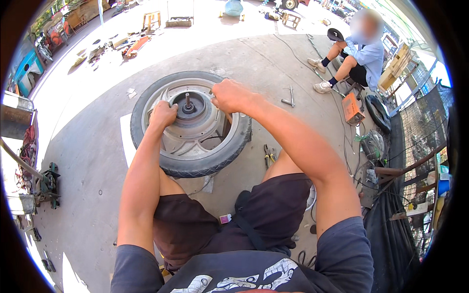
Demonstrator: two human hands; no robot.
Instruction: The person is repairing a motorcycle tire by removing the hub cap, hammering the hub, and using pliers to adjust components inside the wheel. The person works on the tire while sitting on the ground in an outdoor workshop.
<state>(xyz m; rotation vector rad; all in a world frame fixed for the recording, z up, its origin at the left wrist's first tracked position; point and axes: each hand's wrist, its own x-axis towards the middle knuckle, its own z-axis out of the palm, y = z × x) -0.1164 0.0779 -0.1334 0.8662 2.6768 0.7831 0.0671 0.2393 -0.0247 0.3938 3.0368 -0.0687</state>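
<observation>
A motor wheel (191, 166) with a black tyre and a grey cast rim lies flat in front of my knees. Its round hub stands in the middle with a short axle (187, 100) pointing up. My left hand (164, 114) is closed at the hub's left edge, its fingers curled; what they grip, if anything, is hidden. Over the far right part of the rim my right hand (230, 96) makes a fist. Something small and metallic shows at its left side and a brownish piece below it, but I cannot make out what it holds.
Pliers (267, 156) lie by my right knee, and a T-shaped wrench (291, 96) beyond the wheel. At the far right a person (367, 56) sits near an orange box (352, 109) and a loose tyre (377, 114). Cables cross the floor there. A green vise (47, 185) stands left.
</observation>
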